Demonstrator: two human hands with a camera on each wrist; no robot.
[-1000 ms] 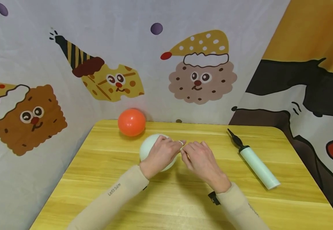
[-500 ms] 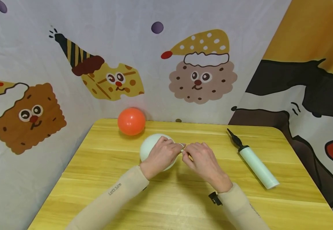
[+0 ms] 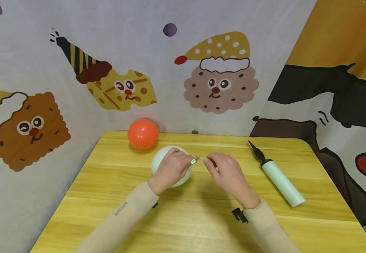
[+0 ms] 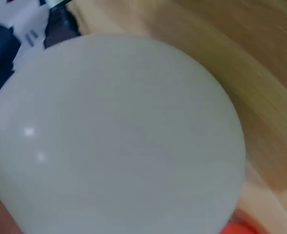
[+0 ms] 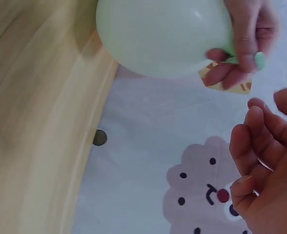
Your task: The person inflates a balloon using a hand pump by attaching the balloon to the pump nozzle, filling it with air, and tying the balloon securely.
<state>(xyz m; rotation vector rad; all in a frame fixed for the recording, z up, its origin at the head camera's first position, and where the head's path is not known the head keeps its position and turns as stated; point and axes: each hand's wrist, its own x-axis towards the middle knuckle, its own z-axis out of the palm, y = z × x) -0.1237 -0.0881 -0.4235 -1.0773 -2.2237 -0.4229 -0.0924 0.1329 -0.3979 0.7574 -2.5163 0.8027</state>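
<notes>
An inflated pale green balloon (image 3: 158, 162) hangs below my left hand (image 3: 172, 168), which partly covers it in the head view. In the right wrist view, the left thumb and fingers (image 5: 244, 44) pinch the balloon's neck, and its rolled green lip (image 5: 259, 61) sticks out past them. The balloon (image 4: 114, 136) fills most of the left wrist view. My right hand (image 3: 228, 175) is a short way to the right, apart from the neck. Its fingers are loosely bent, with nothing between them in the right wrist view.
An inflated orange-red balloon (image 3: 143, 134) rests at the back left of the wooden table (image 3: 189, 225). To the right lies a hand pump (image 3: 282, 182) with a pale green barrel and black nozzle. A printed cloth (image 3: 170, 88) hangs behind the table.
Earlier both hands met at the balloon's neck. Now my right hand has let go and drawn off to the right, while the left, still pinching the neck, has shifted slightly left.
</notes>
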